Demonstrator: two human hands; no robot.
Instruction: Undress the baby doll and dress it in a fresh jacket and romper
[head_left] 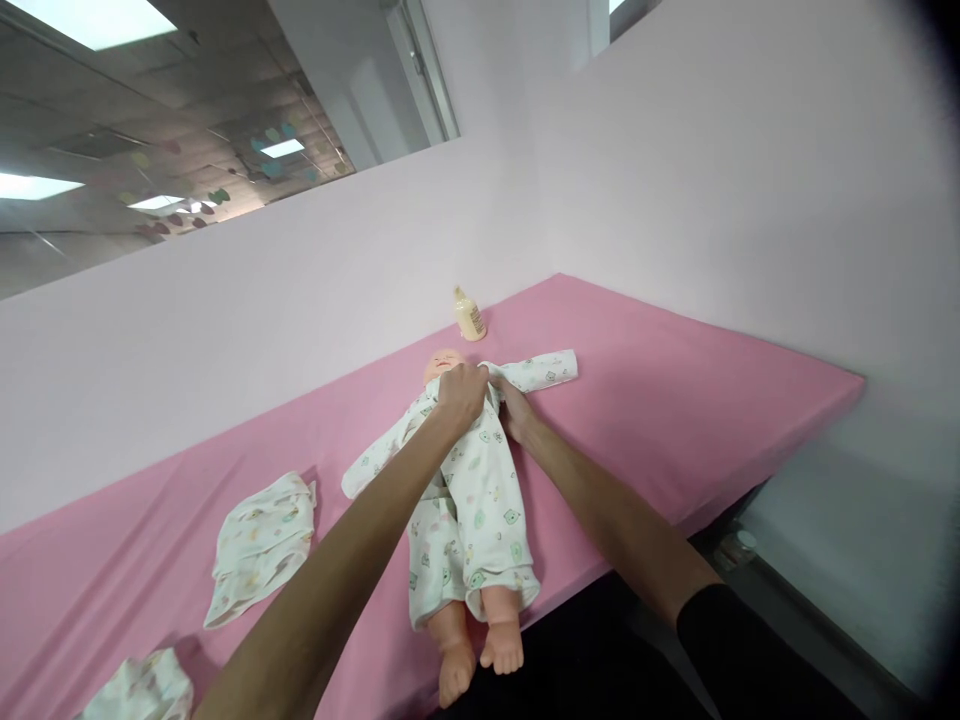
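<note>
A baby doll (445,362) lies on its back on the pink padded surface (637,390), its bare feet toward me. It wears a white patterned baby outfit (487,490) with long sleeves spread to both sides. My left hand (463,392) is closed on the cloth at the doll's upper chest, just below the face. My right hand (514,408) lies against the doll's side near the right-hand sleeve, its fingers partly hidden by the cloth. Whether those fingers grip the fabric I cannot make out.
A cream pump bottle (470,317) stands by the wall behind the doll's head. One folded patterned garment (264,545) lies to the left, and another patterned cloth (146,690) sits at the lower left edge. White walls (697,180) border the back and right.
</note>
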